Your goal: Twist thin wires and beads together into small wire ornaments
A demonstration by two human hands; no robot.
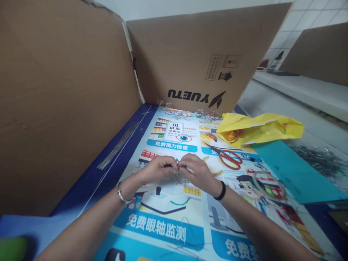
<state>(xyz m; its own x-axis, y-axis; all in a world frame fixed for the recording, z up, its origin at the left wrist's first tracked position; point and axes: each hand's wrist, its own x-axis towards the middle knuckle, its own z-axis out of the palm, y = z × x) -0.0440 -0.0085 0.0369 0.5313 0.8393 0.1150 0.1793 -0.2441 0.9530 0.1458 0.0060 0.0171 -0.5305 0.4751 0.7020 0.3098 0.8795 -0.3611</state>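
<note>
Dk-blue flat tabletop (87,185) w/ blue-&-white printed poster (168,230); thin silvery wire bundle (118,146) on L side; red-handled metal scissors (220,152) & crinkled yellow bag (268,128) on poster.

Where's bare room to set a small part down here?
Mainly the dark blue tabletop between the tall brown cardboard panel and left forearm, nearer than the thin silvery wire bundle. The flat teal sheet beside the crumpled yellow bag looks bare. Crowded: between the left hand and right hand, around the red-handled scissors, and along the back, with tangled silvery scraps.

The head camera looks forward and down at both hands (161,167) (199,173).
</note>
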